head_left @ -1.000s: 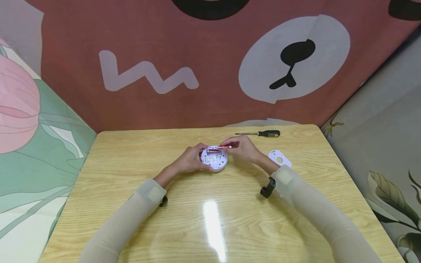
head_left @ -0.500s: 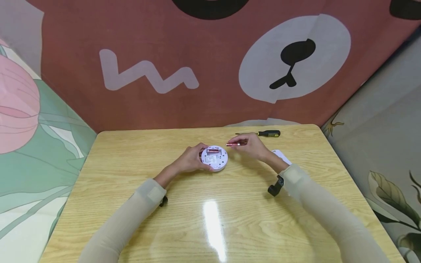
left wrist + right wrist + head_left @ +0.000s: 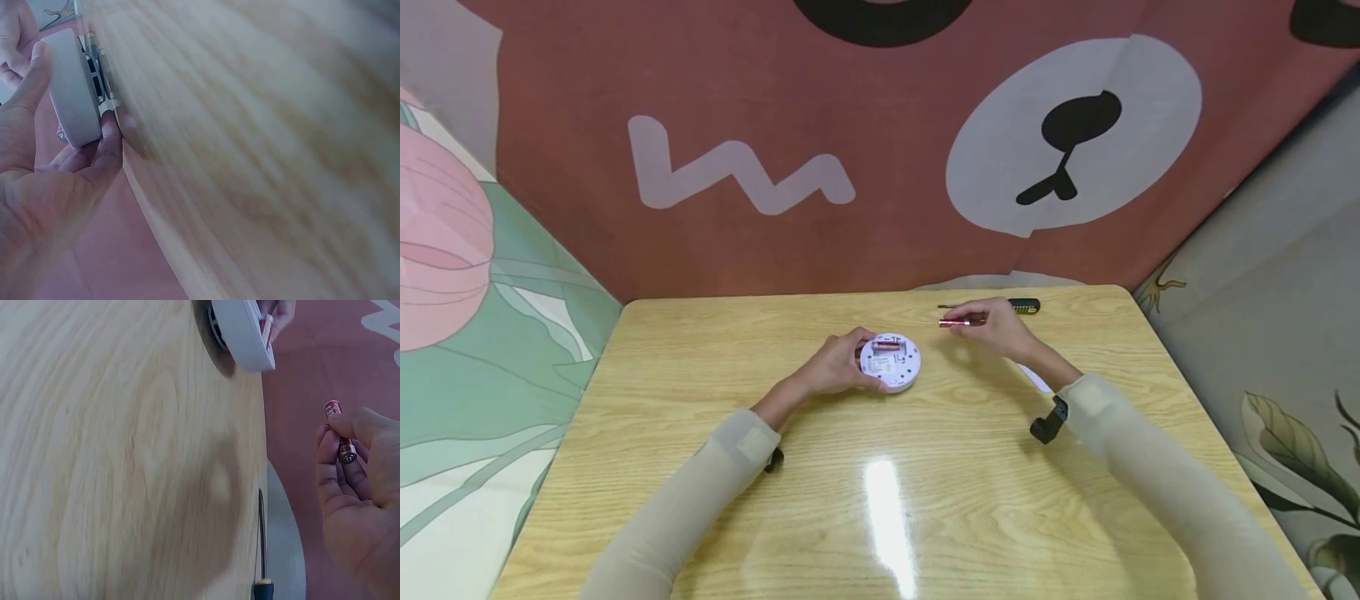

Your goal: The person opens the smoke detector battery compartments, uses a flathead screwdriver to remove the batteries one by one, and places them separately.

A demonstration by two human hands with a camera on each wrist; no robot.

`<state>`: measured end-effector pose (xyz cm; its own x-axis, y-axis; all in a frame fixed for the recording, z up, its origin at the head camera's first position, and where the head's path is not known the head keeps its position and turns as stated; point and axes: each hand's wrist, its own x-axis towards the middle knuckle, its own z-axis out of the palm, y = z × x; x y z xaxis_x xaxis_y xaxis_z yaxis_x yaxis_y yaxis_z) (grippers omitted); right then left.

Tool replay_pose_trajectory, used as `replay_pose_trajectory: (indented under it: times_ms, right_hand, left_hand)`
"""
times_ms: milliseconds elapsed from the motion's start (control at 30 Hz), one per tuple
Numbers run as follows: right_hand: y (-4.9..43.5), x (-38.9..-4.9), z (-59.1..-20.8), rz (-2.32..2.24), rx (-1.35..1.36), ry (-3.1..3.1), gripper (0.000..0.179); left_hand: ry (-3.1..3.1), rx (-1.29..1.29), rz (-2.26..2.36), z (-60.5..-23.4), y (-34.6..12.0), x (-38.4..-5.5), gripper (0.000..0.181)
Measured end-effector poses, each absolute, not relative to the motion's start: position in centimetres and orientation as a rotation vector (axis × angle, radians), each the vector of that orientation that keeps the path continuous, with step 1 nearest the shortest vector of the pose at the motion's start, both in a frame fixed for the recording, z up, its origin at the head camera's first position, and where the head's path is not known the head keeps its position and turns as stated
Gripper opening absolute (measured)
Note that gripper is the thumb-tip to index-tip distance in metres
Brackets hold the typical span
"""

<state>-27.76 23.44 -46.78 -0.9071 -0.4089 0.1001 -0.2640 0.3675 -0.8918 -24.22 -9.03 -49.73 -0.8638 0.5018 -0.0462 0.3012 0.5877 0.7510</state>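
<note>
My left hand [image 3: 835,364] grips a round white device [image 3: 880,367] by its left side, thumb and fingers around its edge. Its labelled back faces up, with a red battery [image 3: 887,345] lying in the battery compartment. In the left wrist view the device [image 3: 72,90] is side-on, close over the table. My right hand [image 3: 1003,327], to the device's right and raised off the table, pinches a red battery [image 3: 953,323] between thumb and fingertips. In the right wrist view two red ends show, the upper battery end [image 3: 332,408] past the thumb; I cannot tell whether they are one battery or two.
A screwdriver [image 3: 1026,307] with a black and yellow handle lies near the table's back edge, partly behind my right hand. Under my right forearm a flat white plate [image 3: 1035,378] shows only in part. The wooden table [image 3: 760,517] meets a printed cloth at the back.
My right hand has moved away from the device, to the right and slightly back, carrying the red battery. It now overlaps the screwdriver and covers more of the white plate. The left hand stays put.
</note>
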Motion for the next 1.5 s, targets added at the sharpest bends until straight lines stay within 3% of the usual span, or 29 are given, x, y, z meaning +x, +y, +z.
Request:
replay_pose_trajectory:
  times_ms: [1500]
  right_hand:
    - [33.7,-29.6,-50.3,-1.197,-0.275,2.771,0.019]
  left_hand:
    - [2.575,0.674,1.134,-50.0,-9.1,-24.4,0.098]
